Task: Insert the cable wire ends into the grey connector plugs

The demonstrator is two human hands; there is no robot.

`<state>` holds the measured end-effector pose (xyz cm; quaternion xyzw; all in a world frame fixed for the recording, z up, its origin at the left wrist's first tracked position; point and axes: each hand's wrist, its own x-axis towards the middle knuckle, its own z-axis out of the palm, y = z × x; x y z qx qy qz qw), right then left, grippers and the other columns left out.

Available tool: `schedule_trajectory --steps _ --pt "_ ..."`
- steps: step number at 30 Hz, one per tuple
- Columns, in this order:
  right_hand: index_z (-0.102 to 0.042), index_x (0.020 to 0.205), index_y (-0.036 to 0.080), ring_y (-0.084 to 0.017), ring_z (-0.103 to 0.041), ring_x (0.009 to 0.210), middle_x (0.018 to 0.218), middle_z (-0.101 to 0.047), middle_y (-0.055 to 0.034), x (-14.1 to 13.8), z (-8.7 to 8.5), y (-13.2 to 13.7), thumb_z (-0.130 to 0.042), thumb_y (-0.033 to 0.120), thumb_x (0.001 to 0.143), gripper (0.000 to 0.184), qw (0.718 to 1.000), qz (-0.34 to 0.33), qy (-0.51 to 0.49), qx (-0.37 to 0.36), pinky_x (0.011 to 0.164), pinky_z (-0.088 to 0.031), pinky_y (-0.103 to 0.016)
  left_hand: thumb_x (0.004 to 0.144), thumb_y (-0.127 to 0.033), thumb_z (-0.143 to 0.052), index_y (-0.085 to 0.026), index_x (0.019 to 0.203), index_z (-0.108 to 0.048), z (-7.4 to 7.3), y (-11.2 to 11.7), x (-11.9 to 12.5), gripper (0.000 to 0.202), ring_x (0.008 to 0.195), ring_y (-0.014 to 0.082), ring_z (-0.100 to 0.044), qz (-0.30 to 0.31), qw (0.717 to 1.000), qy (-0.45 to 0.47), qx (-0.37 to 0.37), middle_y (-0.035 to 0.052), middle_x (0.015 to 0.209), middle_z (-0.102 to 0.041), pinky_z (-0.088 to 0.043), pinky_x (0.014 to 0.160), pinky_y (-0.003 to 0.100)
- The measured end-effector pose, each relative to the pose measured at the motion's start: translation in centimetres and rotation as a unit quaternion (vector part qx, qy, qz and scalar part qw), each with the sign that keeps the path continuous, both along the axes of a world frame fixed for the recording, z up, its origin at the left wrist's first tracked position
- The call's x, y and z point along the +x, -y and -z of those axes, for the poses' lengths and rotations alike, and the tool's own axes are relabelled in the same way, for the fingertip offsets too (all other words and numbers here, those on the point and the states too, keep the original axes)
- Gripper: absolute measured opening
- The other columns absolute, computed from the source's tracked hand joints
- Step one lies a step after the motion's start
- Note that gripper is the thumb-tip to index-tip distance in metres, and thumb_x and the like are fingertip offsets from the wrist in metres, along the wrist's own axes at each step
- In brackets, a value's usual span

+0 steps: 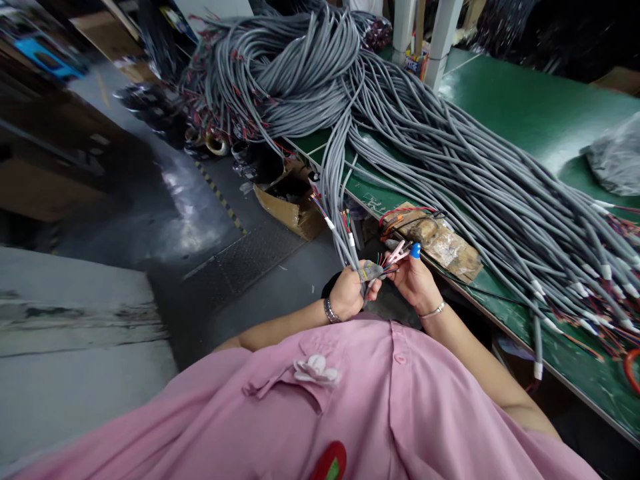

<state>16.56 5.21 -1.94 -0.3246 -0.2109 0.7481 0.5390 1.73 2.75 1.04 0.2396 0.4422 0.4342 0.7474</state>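
My left hand (pixel 347 293) is closed around the ends of a few grey cables (pixel 345 250) that hang down from the bench edge. Their stripped coloured wires (pixel 385 263) stick out toward my right hand (pixel 415 280). That hand is pinched on the wire tips and wears a blue cap on one fingertip (pixel 415 251). A pink tool or clip (pixel 397 253) sits at the fingers; what it is cannot be made out. Both hands are held in front of my chest, just off the green bench (pixel 525 107).
A large heap of long grey cables (pixel 425 133) covers the bench, ends fanned out at the right (pixel 600 267). A taped brown block (pixel 440 240) lies at the bench edge. An open cardboard box (pixel 290 200) stands on the dark floor. A plastic bag (pixel 617 157) lies far right.
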Motion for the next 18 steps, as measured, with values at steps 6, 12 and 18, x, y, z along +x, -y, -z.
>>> schedule_trajectory --steps 6,12,18 --pt "-0.069 0.084 0.02 -0.01 -0.056 0.061 0.081 -0.07 -0.0013 -0.09 -0.02 -0.14 -0.065 0.064 0.074 0.045 1.0 0.011 0.011 0.006 0.057 -0.047 -0.023 0.069 -0.035 -0.07 -0.016 0.074 -0.057 0.27 -0.05 -0.03 0.023 0.039 0.007 -0.046 -0.001 1.0 -0.001 0.011 -0.0029 0.054 -0.055 -0.03 0.035 0.018" --pt "-0.071 0.087 0.022 -0.011 -0.056 0.063 0.085 -0.07 -0.0024 0.03 0.45 0.27 -0.055 0.063 0.083 0.044 0.994 0.055 0.069 0.066 0.059 -0.046 -0.024 0.069 -0.038 -0.072 -0.017 0.074 -0.055 -0.04 0.22 -0.34 0.027 0.038 0.0073 -0.044 0.009 1.0 0.002 0.027 -0.0038 0.05 -0.054 -0.031 0.036 0.018" --pt "-0.07 0.088 0.023 -0.011 -0.057 0.063 0.09 -0.07 -0.0025 -0.27 -0.1 0.1 -0.063 0.065 0.075 0.045 0.999 0.017 0.033 0.027 0.059 -0.047 -0.025 0.069 -0.037 -0.071 -0.016 0.073 -0.056 -0.04 0.0 -0.12 0.026 0.038 0.0074 -0.044 0.016 1.0 0.004 0.02 -0.0032 0.049 -0.054 -0.03 0.035 0.019"
